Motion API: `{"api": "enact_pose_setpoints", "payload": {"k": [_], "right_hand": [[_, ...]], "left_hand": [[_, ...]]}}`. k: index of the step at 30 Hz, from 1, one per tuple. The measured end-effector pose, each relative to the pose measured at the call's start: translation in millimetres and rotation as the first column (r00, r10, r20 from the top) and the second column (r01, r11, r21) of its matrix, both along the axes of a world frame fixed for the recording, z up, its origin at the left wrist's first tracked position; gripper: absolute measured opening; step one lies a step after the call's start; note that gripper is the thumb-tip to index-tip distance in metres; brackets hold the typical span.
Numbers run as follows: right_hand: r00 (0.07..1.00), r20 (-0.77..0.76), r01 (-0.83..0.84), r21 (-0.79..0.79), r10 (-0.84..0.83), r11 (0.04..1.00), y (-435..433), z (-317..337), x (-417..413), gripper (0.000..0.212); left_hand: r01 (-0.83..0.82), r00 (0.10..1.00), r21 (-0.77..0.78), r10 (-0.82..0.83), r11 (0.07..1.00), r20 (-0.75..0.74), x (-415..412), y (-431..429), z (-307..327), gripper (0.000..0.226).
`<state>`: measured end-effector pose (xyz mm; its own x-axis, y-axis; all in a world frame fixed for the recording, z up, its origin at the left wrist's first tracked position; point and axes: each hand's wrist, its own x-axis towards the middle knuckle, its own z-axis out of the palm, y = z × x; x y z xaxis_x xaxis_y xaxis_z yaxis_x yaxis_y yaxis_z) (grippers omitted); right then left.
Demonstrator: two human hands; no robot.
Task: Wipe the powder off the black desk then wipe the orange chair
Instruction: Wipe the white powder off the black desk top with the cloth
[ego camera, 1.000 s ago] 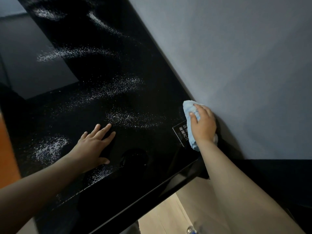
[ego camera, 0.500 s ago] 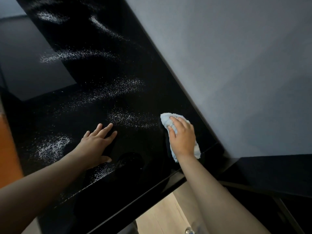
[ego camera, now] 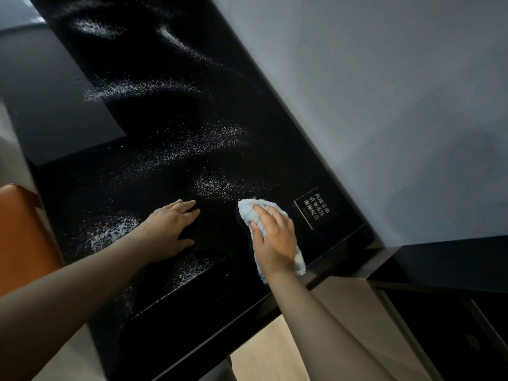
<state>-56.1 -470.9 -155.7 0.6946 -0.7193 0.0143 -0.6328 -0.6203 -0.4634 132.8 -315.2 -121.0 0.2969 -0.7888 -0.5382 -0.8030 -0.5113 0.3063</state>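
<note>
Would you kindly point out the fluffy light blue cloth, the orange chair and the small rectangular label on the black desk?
Fluffy light blue cloth (ego camera: pixel 246 213): head view, exposed far tip.
Orange chair (ego camera: pixel 22 237): head view, visible surface middle.
Small rectangular label (ego camera: pixel 316 207): head view, its centre.

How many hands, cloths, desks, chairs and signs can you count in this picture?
Hands: 2 (left hand, right hand)
Cloth: 1
Desk: 1
Chair: 1
Sign: 1
Total: 6

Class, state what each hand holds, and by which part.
The right hand presses the blue cloth across its middle, onto the black desk; left hand holds nothing.
</note>
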Motion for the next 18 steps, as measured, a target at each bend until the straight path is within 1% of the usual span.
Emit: {"api": "enact_pose_setpoints", "payload": {"k": [2, 5, 7, 9, 11, 15, 18], "right_hand": [[1.000, 0.002, 0.008, -0.001, -0.008, 1.000, 14, 1, 2, 0.040], [1.000, -0.001, 0.014, -0.017, -0.014, 1.000, 33, 2, 5, 0.040], [1.000, -0.009, 0.019, -0.021, -0.019, 1.000, 46, 2, 8, 0.040], [1.000, -0.011, 0.021, -0.015, -0.021, 1.000, 60, 2, 10, 0.039], [1.000, -0.014, 0.020, -0.011, -0.020, 1.000, 75, 2, 11, 0.038], [1.000, -0.024, 0.018, -0.033, -0.019, 0.999, 103, 2, 14, 0.039], [0.999, -0.033, 0.013, -0.043, -0.015, 0.999, 123, 2, 17, 0.039]], "left_hand": [[0.030, 0.999, -0.010, -0.030, 1.000, 0.026, 2, 12, 1, 0.076], [0.030, 0.999, -0.028, -0.030, 0.999, 0.016, 4, 35, 4, 0.074], [-0.009, 1.000, -0.068, 0.010, 0.998, 0.011, 6, 52, 7, 0.073], [-0.081, 0.997, -0.108, 0.083, 0.991, 0.010, 9, 71, 10, 0.071], [-0.124, 0.992, -0.111, 0.126, 0.986, 0.016, 13, 90, 12, 0.072], [-0.156, 0.987, -0.126, 0.161, 0.980, 0.027, 20, 135, 10, 0.074], [-0.151, 0.984, -0.151, 0.163, 0.977, 0.071, 23, 168, 7, 0.075]]}}
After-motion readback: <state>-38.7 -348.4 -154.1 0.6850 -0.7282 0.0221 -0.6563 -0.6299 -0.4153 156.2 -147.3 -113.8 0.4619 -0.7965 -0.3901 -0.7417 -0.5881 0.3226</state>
